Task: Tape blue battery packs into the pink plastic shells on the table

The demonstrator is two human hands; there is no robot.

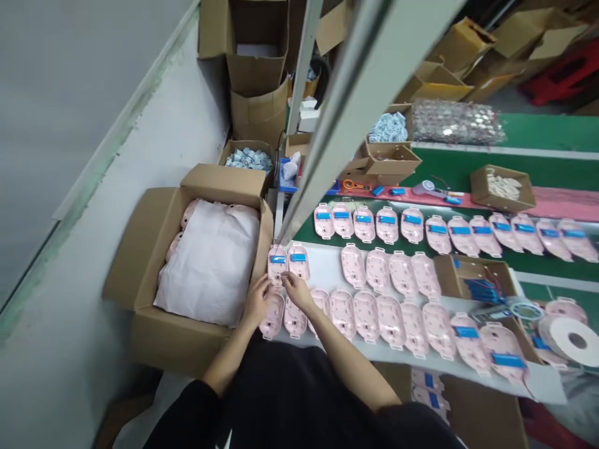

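At the left end of the bench, a pink plastic shell [277, 270] with a blue battery [277, 259] across it lies in front of me. My left hand [259, 302] is at its lower left edge, fingers curled and closed against it. From the right, my right hand [297, 291] reaches to the shell's lower end with thumb and fingers pinched together; anything between them is too small to make out. Another battery-fitted shell [299, 265] sits just to the right. Below my hands are shells without batteries, one of them [271, 317] under my left hand.
An open carton [187, 340] with pink shells under a white sheet stands left. Shell rows extend right, toward a box of blue batteries [484, 289] and a white tape roll [573, 340]. A metal post [346, 93] rises before the bench's far side.
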